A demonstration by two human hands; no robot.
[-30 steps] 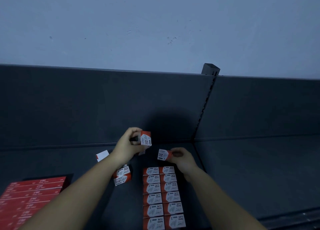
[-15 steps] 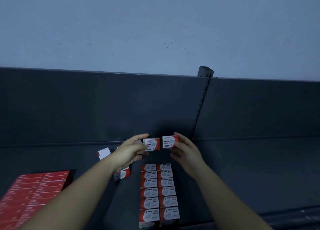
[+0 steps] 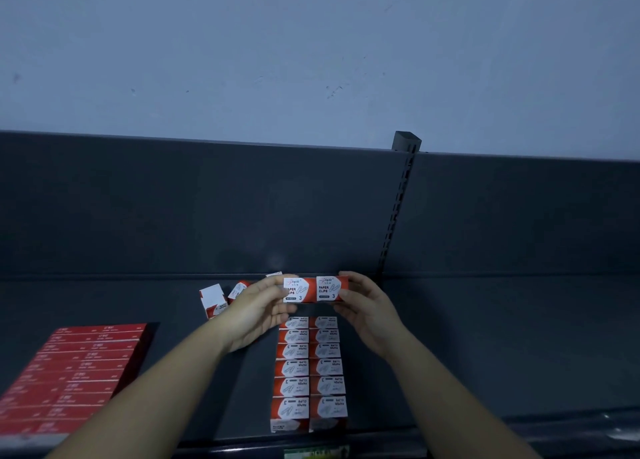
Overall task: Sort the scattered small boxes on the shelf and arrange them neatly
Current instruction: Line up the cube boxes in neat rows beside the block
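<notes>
Two red-and-white paper clip boxes are held side by side above the dark shelf (image 3: 485,337). My left hand (image 3: 258,311) grips the left box (image 3: 296,289), and my right hand (image 3: 369,308) grips the right box (image 3: 330,288); the two boxes touch end to end, labels facing me. Below them, two neat columns of the same boxes (image 3: 310,368) run toward the shelf's front edge. Loose boxes (image 3: 214,299) lie scattered left of my left hand, partly hidden behind it.
A flat block of red packs (image 3: 72,372) lies at the front left of the shelf. A slotted upright post (image 3: 398,209) divides the dark back panel. The shelf's front lip (image 3: 554,431) runs along the bottom right.
Both hands have brought their boxes together; the gap between them has closed. The boxes now sit level, labels upright, above the far end of the two columns.
</notes>
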